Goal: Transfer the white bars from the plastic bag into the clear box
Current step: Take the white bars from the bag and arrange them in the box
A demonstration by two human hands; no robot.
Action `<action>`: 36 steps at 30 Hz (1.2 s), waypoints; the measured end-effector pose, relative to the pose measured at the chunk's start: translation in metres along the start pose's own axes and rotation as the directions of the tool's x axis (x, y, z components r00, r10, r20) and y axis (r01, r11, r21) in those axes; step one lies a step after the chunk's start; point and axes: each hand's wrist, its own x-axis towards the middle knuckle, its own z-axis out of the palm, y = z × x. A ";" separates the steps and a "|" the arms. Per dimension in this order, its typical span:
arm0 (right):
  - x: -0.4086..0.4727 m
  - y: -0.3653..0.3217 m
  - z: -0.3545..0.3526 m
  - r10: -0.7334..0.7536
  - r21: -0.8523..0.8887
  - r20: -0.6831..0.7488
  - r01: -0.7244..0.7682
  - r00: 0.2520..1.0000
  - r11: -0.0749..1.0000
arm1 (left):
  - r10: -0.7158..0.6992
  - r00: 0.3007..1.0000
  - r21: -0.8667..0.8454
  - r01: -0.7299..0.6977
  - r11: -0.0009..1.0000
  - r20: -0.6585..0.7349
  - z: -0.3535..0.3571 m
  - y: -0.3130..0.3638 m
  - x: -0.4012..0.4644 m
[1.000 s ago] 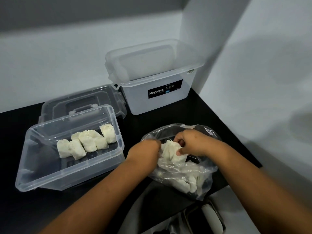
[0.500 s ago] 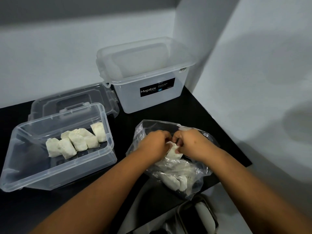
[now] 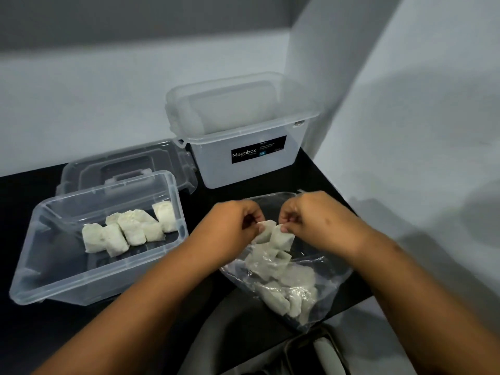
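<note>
A clear plastic bag (image 3: 322, 282) lies on the black table at the right, with several white bars (image 3: 273, 269) inside. Over the bag's mouth both hands meet. My left hand (image 3: 230, 226) pinches one white bar (image 3: 263, 231). My right hand (image 3: 316, 220) pinches a second white bar (image 3: 282, 238) right beside it. The two bars touch each other. To the left stands the clear box (image 3: 40, 272), open, with several white bars (image 3: 127, 231) lying in a row on its floor.
A clear lid (image 3: 127, 163) lies behind the clear box. A taller frosted box labelled Megabox (image 3: 249, 155) stands at the back against the wall. The table's right edge runs close to the bag. A dark object (image 3: 319, 350) sits below the front edge.
My hands have lifted two white bars a little out of the bag's mouth and hold them apart, one in each hand. The camera view has shifted slightly.
</note>
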 end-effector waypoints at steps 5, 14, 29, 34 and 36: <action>0.022 -0.039 -0.042 -0.153 -0.033 -0.021 0.152 0.988 0.988 | -0.054 0.993 -0.070 0.047 0.996 -0.101 -0.067 -0.007 -0.018; 0.085 -0.141 -0.048 -0.382 0.044 -0.027 0.383 0.924 0.923 | -0.197 0.950 0.005 0.205 0.979 -0.241 -0.166 -0.077 -0.060; 0.176 -0.273 0.077 -0.395 0.070 0.383 0.400 0.835 0.914 | -0.375 0.856 -0.093 0.367 0.925 -0.355 -0.212 -0.185 -0.125; 0.189 -0.287 0.111 -0.349 0.034 0.447 0.375 0.823 0.926 | -0.373 0.855 -0.138 0.347 0.928 -0.359 -0.218 -0.199 -0.139; 0.192 -0.290 0.118 -0.341 -0.020 0.426 0.385 0.838 0.923 | -0.367 0.856 -0.153 0.334 0.930 -0.364 -0.221 -0.202 -0.144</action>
